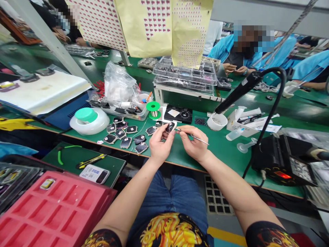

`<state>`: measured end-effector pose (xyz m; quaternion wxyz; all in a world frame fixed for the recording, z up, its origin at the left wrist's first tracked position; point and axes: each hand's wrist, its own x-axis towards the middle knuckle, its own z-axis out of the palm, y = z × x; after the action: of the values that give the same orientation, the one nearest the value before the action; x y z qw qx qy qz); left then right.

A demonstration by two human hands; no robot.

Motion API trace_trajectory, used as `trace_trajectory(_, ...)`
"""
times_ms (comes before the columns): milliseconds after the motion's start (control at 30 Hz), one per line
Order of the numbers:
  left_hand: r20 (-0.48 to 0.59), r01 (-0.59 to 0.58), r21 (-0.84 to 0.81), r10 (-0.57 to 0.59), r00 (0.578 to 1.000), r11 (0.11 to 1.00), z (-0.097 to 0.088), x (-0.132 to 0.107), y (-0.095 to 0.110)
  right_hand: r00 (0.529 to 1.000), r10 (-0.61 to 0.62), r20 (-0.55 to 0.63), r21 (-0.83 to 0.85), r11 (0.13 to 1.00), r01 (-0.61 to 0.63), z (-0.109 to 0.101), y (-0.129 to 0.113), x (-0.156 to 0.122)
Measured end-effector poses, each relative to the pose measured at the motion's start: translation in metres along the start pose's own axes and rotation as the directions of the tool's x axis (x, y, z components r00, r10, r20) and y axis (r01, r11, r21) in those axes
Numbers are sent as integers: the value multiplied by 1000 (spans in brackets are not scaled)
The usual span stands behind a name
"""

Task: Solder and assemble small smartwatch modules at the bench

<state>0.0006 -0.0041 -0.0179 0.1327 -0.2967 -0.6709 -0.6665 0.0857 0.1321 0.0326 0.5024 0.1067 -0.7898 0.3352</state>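
My left hand (159, 144) is closed around a small dark rounded part (170, 127), held up just over the green bench (221, 151). My right hand (192, 140) pinches metal tweezers (197, 138), and their tip touches the held part. Several similar dark parts (125, 133) lie in a cluster on the bench to the left of my hands. A green solder spool (153, 109) stands just behind them, beside a black fixture (178, 114).
A soldering iron (241, 91) hangs on a black cable over a white cup (217, 121); its station (280, 161) sits right. Clear trays (185, 73), a plastic bag (119, 84) and a white-green dispenser (88, 120) stand behind. A red tray (51, 209) lies lower left. Co-workers sit across.
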Motion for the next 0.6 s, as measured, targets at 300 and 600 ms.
trace_trajectory(300,17,36,-37,-35,999,999,1,-1,-3,1000,9,-6,10,1000,-9,0,0,-1)
trace_trajectory(600,12,26,-33,-26,1000,999,1,-1,-2,1000,5,-8,-9,1000,-5,0,-1,0)
